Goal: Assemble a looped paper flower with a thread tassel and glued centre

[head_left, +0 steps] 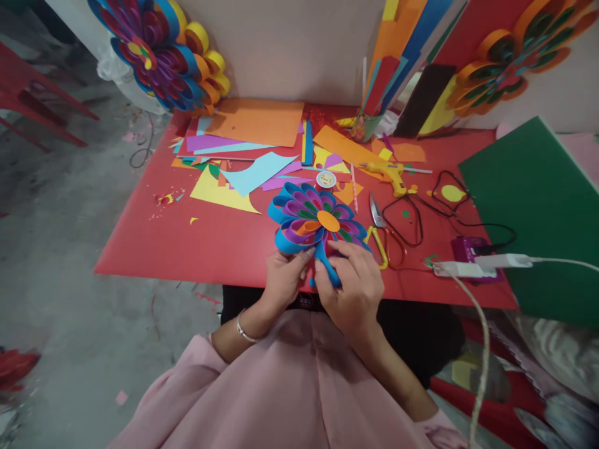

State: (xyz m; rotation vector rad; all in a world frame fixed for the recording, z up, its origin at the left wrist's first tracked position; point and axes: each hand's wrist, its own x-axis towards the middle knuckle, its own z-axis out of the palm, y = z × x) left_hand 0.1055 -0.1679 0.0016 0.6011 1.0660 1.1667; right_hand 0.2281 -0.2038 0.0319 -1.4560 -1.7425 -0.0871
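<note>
A paper flower (pixel 314 219) of blue, purple, green and orange loops with an orange round centre lies at the near edge of the red table (pixel 187 243). My left hand (pixel 283 282) grips its lower left blue loop, fingers closed. My right hand (pixel 352 282) pinches a blue paper strip at the flower's bottom, fingers curled over it.
Yellow-handled scissors (pixel 379 227), a yellow glue gun (pixel 390 174) with black cable, a tape roll (pixel 326 179) and several coloured paper sheets lie beyond. A green board (pixel 543 206) stands right; a white power strip (pixel 472 267) beside it. Finished flowers (pixel 163 50) hang at the back.
</note>
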